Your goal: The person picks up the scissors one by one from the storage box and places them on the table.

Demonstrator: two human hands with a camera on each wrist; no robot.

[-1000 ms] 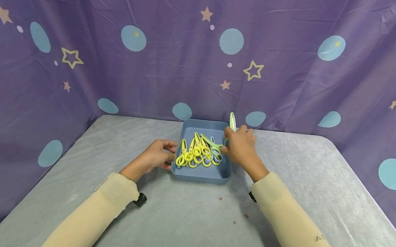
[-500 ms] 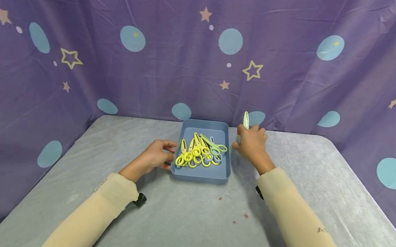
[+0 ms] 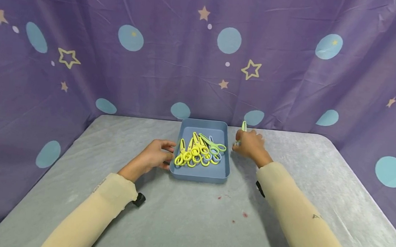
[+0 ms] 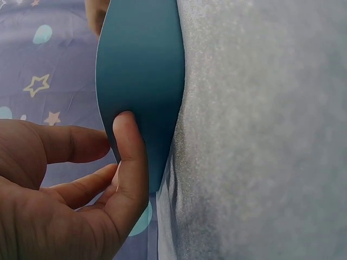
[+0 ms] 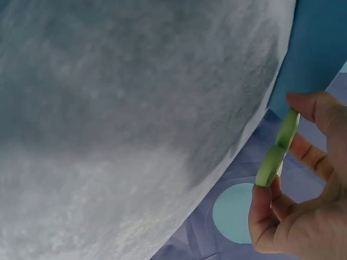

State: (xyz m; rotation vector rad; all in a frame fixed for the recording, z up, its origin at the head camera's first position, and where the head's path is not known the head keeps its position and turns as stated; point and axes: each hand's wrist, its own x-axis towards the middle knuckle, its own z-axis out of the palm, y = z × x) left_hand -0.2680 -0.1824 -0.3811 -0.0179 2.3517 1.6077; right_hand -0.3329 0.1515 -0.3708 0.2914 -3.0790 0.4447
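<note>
With fingertips [image 5: 261, 201] of the right hand [image 3: 249, 144], pinching pale-green scissors [image 3: 244, 125] by the handles, blades up, just right of the blue tray [image 3: 199, 174]. Resting the left hand [image 3: 153, 155] loosely against its wall. Might topple those scissors by letting go upright, tbh: skinny handles.

Tray [image 3: 198, 178] between hands [image 3: 152, 155] [image 3: 251, 144]; scissors [image 3: 196, 139] inside, some apparently stacked.

Left hand [image 3: 154, 155]: your fingers touch the blue tray [image 3: 214, 175]
Right hand [image 3: 251, 144]: your fingers hold green scissors [image 3: 244, 126], tip past them
Scissors pile [image 3: 196, 149]: in the tray, between your left and right fingers
Counter [image 3: 182, 224]: grey, under your fingers
Curtain [image 3: 166, 77]: purple, beyond your fingers
</note>
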